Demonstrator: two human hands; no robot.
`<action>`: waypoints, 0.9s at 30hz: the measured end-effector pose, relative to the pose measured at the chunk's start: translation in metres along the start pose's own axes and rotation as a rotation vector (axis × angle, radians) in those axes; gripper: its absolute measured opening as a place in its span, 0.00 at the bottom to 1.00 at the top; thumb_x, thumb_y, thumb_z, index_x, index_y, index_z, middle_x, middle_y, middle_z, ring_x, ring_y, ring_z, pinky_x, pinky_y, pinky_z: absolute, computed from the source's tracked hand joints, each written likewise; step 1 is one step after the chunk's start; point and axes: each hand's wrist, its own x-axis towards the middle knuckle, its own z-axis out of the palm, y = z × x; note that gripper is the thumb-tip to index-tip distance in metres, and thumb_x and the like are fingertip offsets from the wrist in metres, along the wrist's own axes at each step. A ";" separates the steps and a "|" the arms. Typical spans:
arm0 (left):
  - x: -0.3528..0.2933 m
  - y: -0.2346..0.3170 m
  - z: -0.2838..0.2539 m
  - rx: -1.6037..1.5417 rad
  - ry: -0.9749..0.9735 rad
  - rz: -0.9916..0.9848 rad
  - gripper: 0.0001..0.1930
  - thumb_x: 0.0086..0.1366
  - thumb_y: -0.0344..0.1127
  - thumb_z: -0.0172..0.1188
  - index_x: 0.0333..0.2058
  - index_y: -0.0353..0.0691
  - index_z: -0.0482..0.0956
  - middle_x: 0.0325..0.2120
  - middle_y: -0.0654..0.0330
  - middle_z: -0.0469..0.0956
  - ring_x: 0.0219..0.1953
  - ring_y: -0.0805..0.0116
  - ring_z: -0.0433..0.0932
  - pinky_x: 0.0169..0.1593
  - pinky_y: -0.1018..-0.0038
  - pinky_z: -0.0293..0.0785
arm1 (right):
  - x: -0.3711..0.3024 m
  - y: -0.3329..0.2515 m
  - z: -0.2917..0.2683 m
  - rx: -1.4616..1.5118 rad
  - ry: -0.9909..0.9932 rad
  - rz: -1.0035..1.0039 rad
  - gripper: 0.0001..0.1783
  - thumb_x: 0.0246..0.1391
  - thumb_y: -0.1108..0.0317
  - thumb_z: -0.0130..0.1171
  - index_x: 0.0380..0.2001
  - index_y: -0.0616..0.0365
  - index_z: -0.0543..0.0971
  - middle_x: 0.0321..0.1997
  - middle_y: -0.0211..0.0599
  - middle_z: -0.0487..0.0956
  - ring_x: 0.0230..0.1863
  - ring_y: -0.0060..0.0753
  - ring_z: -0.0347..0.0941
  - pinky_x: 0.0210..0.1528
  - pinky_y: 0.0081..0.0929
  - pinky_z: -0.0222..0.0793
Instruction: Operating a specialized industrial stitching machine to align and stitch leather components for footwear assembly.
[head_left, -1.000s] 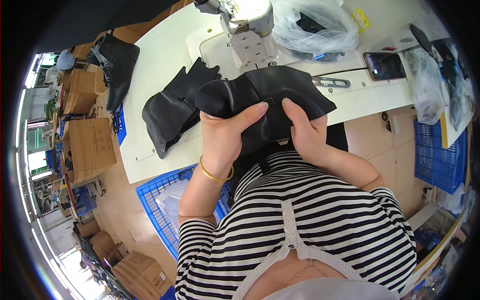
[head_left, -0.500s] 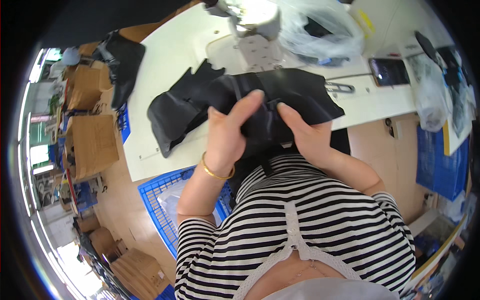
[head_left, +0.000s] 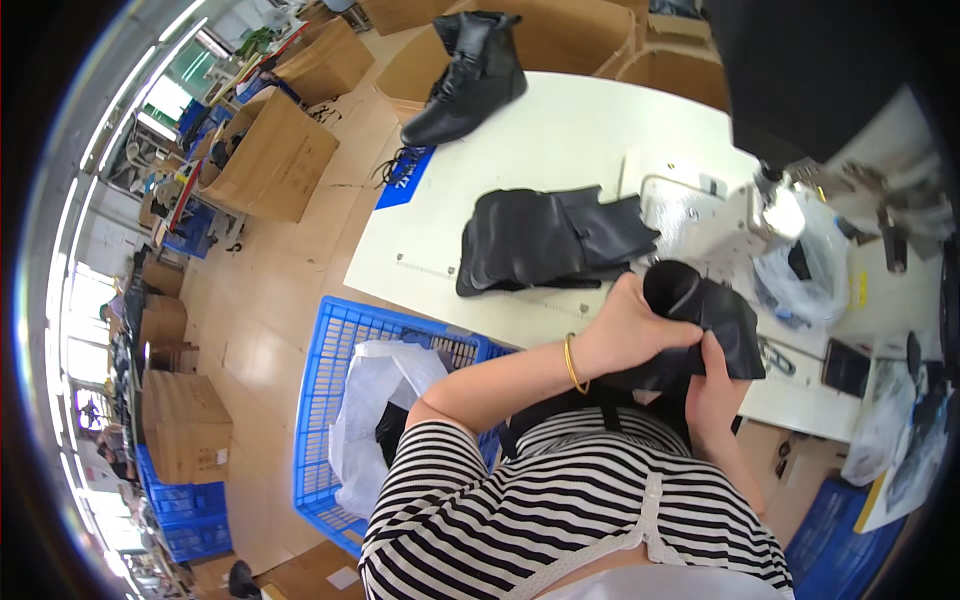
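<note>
A white worktable [head_left: 420,225] spans the upper middle, with a blue crate [head_left: 312,430] below its near edge, to the person's left. A sewing machine [head_left: 738,228] stands on the table, just beyond the hands. Left of it lies a stack of black leather-like pieces [head_left: 528,238], and a black boot [head_left: 478,90] sits at the table's far left corner. The curved black piece [head_left: 735,325] is between the two hands, at the table's near edge, in front of the machine. The left hand [head_left: 632,335] grips it from the left, thumb laid across its face; the right hand [head_left: 712,395] grasps its lower part, thumb pointing up. The thumb tips come close together on it; whether they touch, I cannot tell. The other fingers are mostly hidden. A dark phone [head_left: 846,368] lies to the right, metal snips [head_left: 777,361] nearer the piece. A gold bracelet [head_left: 572,362] circles the left wrist.
</note>
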 end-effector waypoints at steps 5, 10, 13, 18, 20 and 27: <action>-0.011 0.006 -0.035 -0.105 -0.003 0.061 0.11 0.49 0.25 0.68 0.32 0.31 0.79 0.28 0.65 0.80 0.30 0.82 0.73 0.36 0.80 0.73 | 0.000 0.020 0.021 -0.038 -0.028 -0.004 0.21 0.55 0.81 0.50 0.54 0.63 0.67 0.52 0.39 0.73 0.52 0.32 0.70 0.55 0.29 0.66; -0.023 0.006 -0.080 -0.232 0.117 0.053 0.13 0.50 0.25 0.67 0.35 0.32 0.78 0.30 0.64 0.80 0.31 0.81 0.74 0.37 0.80 0.73 | 0.002 0.034 0.064 -0.129 -0.123 0.014 0.19 0.55 0.81 0.51 0.50 0.62 0.69 0.50 0.37 0.74 0.50 0.31 0.71 0.54 0.30 0.67; -0.029 0.010 -0.114 -0.273 0.133 0.035 0.13 0.50 0.24 0.67 0.36 0.32 0.77 0.31 0.64 0.80 0.32 0.80 0.75 0.38 0.80 0.73 | 0.006 0.043 0.093 -0.170 -0.207 0.039 0.18 0.55 0.82 0.51 0.50 0.62 0.69 0.49 0.36 0.74 0.49 0.30 0.71 0.53 0.29 0.68; -0.036 0.002 -0.151 -0.331 0.193 0.076 0.11 0.52 0.23 0.66 0.35 0.32 0.78 0.31 0.63 0.80 0.32 0.80 0.76 0.38 0.81 0.74 | 0.012 0.061 0.126 -0.285 -0.308 0.049 0.22 0.55 0.82 0.50 0.53 0.60 0.67 0.51 0.36 0.72 0.51 0.30 0.70 0.54 0.29 0.67; -0.033 -0.002 -0.163 -0.349 0.211 0.064 0.10 0.52 0.24 0.66 0.34 0.32 0.78 0.30 0.63 0.80 0.31 0.81 0.76 0.37 0.82 0.74 | 0.014 0.068 0.139 -0.275 -0.311 0.070 0.23 0.55 0.82 0.49 0.55 0.60 0.67 0.52 0.36 0.72 0.52 0.30 0.70 0.56 0.29 0.66; -0.031 -0.012 -0.187 -0.478 0.226 0.026 0.09 0.52 0.24 0.67 0.33 0.33 0.79 0.29 0.64 0.80 0.30 0.81 0.76 0.35 0.82 0.73 | 0.022 0.088 0.150 -0.368 -0.341 0.069 0.23 0.55 0.82 0.49 0.55 0.60 0.67 0.53 0.36 0.72 0.51 0.30 0.70 0.56 0.29 0.66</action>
